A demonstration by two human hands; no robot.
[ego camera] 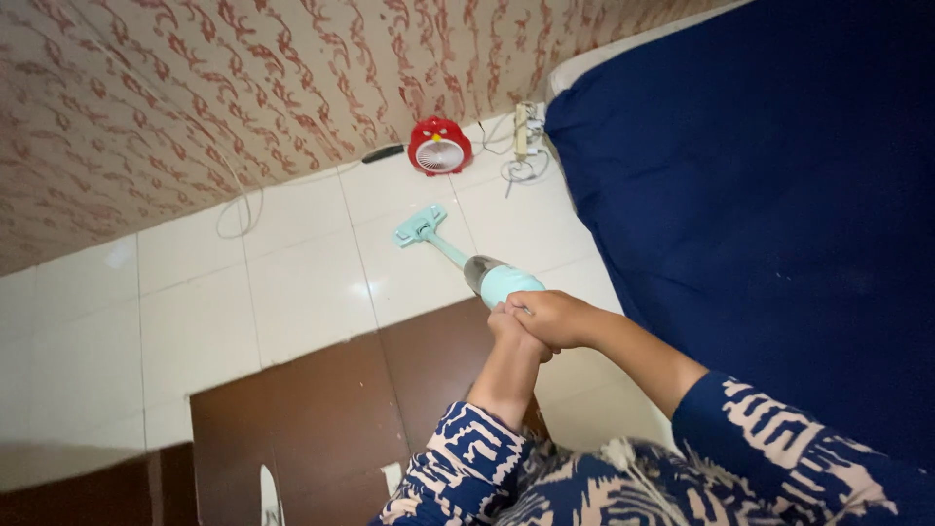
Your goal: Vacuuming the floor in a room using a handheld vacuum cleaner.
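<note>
1. White tiled floor fills the middle of the view, meeting a wall with red-patterned wallpaper at the top and left.
2. Handheld vacuum, mint green with a grey mid-section, slants from the hands down to the tiles. Its flat nozzle head rests on the floor, pointing toward the wall.
3. Right hand is clenched over the rear of the vacuum body, fingers wrapped across the top.
4. Left hand sits directly beneath and against the right, mostly covered by it. It appears to be gripping the same handle, though its fingers are hidden and I cannot tell for sure.
5. Both forearms emerge from blue and white patterned sleeves at the bottom edge.
6. Dark brown panel lies flat on the tiles just under the hands and to their left.
7. Dark blue mattress takes up the right side, its edge just beside the vacuum body.
8. Small red fan stands on the floor against the wall, beyond the nozzle and well apart from it.
9. Power strip with tangled cables lies near the fan, by the mattress corner. A white cord loops along the wall base to the left.
</note>
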